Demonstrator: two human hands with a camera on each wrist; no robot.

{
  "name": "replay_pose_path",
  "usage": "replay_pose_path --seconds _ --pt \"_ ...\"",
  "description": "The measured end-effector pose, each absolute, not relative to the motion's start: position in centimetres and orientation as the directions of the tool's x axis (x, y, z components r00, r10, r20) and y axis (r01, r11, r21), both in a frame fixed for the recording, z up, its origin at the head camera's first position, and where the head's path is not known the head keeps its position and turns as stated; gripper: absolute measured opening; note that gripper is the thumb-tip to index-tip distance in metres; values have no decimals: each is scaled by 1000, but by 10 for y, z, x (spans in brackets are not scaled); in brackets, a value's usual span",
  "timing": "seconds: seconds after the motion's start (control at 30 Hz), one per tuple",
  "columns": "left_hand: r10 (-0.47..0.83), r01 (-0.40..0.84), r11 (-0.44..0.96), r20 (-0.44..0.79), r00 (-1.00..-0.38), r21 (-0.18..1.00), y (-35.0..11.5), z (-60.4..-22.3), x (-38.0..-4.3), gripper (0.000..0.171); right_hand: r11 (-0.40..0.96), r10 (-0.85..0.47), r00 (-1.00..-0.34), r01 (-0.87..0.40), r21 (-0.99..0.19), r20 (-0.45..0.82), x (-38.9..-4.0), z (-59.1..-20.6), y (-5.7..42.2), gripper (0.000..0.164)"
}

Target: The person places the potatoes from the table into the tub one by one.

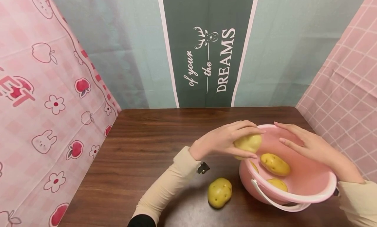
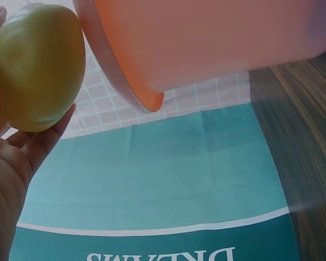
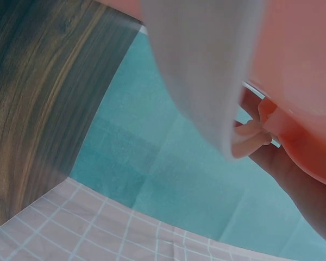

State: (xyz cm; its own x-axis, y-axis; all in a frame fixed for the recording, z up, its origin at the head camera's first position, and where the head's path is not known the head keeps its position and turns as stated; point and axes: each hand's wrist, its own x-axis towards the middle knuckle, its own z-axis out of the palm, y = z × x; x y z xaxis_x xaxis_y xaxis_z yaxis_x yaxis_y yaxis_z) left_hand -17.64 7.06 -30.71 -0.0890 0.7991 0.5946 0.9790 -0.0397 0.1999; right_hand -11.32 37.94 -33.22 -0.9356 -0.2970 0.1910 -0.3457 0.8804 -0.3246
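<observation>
My left hand (image 1: 228,138) holds a yellow potato (image 1: 249,143) at the left rim of a pink bucket (image 1: 312,174). In the left wrist view that potato (image 2: 38,65) sits between the thumb and fingers, beside the bucket's rim (image 2: 119,81). My right hand (image 1: 312,147) grips the far right rim, with the thumb on the inner side and fingers over the edge. The right wrist view shows this hand (image 3: 288,174) partly hidden by the bucket. Inside the bucket lie a whole potato (image 1: 275,164), another potato (image 1: 278,184) and part of a third.
One more potato (image 1: 219,193) lies on the brown wooden table (image 1: 141,155), left of the bucket. The bucket's white handle (image 1: 274,202) hangs down at its front. Patterned cloths hang around the table, with a green one (image 1: 206,11) at the back.
</observation>
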Motion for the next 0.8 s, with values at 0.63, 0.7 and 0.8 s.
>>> replay_pose_path --seconds 0.63,0.7,0.8 --pt "791 984 -37 607 -78 175 80 -303 -173 66 879 -309 -927 -363 -310 213 -112 -333 378 60" --pt "793 986 -30 605 -77 166 81 -303 -173 67 882 -306 -929 -359 -304 209 -112 -332 377 60" --pt "793 986 -35 604 -74 166 83 -302 -173 67 883 -306 -930 -357 -306 203 -111 -332 377 60"
